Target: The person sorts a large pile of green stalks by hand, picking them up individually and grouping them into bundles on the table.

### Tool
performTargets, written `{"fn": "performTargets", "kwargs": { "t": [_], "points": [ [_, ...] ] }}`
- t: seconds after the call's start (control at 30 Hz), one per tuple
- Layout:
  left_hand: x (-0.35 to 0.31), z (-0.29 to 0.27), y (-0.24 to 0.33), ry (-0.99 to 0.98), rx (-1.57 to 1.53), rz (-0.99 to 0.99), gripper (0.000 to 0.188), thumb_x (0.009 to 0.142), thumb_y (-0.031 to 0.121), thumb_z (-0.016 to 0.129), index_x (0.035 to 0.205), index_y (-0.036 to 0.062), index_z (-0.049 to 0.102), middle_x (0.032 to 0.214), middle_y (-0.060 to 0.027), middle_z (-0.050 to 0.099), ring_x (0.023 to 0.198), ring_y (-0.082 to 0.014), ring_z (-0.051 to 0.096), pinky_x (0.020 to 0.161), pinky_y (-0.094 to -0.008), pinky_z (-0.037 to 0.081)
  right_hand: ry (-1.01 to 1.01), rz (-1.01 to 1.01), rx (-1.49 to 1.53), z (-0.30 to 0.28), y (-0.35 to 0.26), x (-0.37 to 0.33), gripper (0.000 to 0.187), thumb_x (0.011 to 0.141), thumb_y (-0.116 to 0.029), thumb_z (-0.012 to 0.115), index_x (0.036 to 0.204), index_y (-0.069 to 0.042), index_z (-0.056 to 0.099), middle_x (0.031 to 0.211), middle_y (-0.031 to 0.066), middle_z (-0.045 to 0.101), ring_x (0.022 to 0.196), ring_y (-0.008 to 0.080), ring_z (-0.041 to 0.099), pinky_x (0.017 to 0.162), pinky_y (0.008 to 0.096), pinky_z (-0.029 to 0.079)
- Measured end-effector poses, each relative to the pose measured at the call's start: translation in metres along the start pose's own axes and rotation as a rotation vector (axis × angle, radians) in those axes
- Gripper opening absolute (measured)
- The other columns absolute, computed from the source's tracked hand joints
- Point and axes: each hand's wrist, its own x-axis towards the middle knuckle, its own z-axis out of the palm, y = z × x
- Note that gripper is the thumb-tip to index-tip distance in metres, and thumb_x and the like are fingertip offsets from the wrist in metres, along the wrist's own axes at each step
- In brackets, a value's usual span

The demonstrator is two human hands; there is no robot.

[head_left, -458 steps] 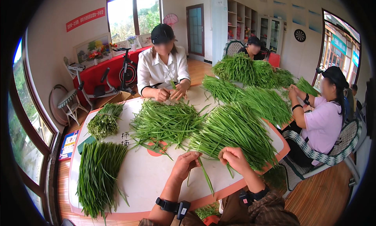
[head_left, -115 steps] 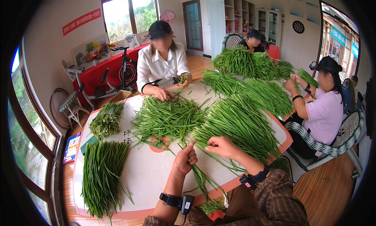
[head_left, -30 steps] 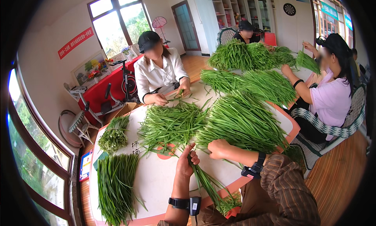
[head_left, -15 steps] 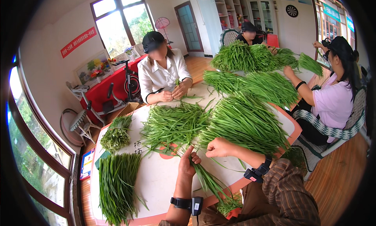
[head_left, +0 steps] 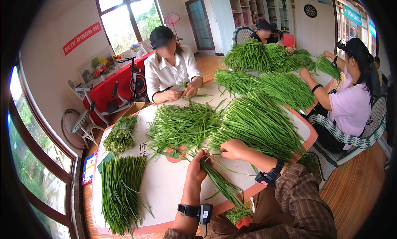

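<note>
My left hand (head_left: 197, 166) is closed round a small bunch of green chives (head_left: 221, 182), whose long leaves trail down to the right past the table's near edge. My right hand (head_left: 235, 150) has its fingers pinched together at the near-left side of a large heap of chives (head_left: 262, 125); whatever lies between the fingertips is hidden. Just beyond my left hand lies a looser pile of chives (head_left: 182, 125). On the left of the table are a neat stack of chives (head_left: 122, 193) and, behind it, a smaller bundle (head_left: 120, 135) with its pale ends toward me.
The white table (head_left: 165, 197) has a pink-orange border. Across it a person in a white shirt (head_left: 173, 71) handles chives. A person in pink (head_left: 351, 100) sits at the right, another person (head_left: 263, 34) at the back. More heaps (head_left: 248, 59) cover the far end. Cuttings (head_left: 237, 214) lie below the near edge.
My right hand has shifted slightly up to the edge of the large heap. The left hand keeps its bunch, nearly in place. The person in pink has lowered a raised hand toward a bunch.
</note>
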Motion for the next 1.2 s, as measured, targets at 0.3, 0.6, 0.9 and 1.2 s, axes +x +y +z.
{"fn": "performTargets", "kwargs": {
  "t": [0.3,0.6,0.9,1.2],
  "points": [
    [0.0,-0.005,0.0,0.012,-0.124,-0.031,0.018,0.088,0.024,0.046,0.096,0.0079,0.048,0.063,0.001,0.041,0.053,-0.0104,0.04,0.052,-0.0255,0.041,-0.015,0.063,-0.242,0.01,0.0,0.013,0.014,0.066,-0.018,0.056,0.071,-0.005,0.061,0.07,0.0138,0.061,0.069,0.03,0.059,0.063,0.0402,0.046],
    [-0.003,0.003,0.0,0.065,-0.095,-0.008,0.02,0.089,0.024,0.045,0.1,0.0073,0.046,0.062,0.0021,0.034,0.051,-0.0087,0.033,0.048,-0.023,0.035,0.009,0.088,-0.054,0.0,-0.002,0.009,0.019,0.066,-0.021,0.057,0.075,-0.006,0.063,0.075,0.0139,0.062,0.072,0.0288,0.059,0.064,0.0393,0.047],
    [-0.002,0.003,-0.002,0.076,-0.107,0.01,0.019,0.088,0.023,0.046,0.099,0.0066,0.047,0.062,0.0018,0.035,0.052,-0.0091,0.035,0.049,-0.023,0.036,-0.072,0.079,-0.409,0.017,-0.014,0.015,0.017,0.066,-0.018,0.056,0.069,-0.003,0.062,0.072,0.0157,0.061,0.072,0.0306,0.06,0.065,0.0403,0.047],
    [-0.004,0.006,-0.001,0.087,-0.087,0.004,0.02,0.087,0.021,0.048,0.101,0.0059,0.048,0.062,0.0018,0.035,0.052,-0.0085,0.035,0.049,-0.0231,0.036,-0.004,0.111,-0.172,-0.002,-0.019,0.011,0.021,0.066,-0.024,0.057,0.069,-0.004,0.062,0.069,0.0141,0.061,0.067,0.0293,0.06,0.062,0.0387,0.047]
  ]
}}
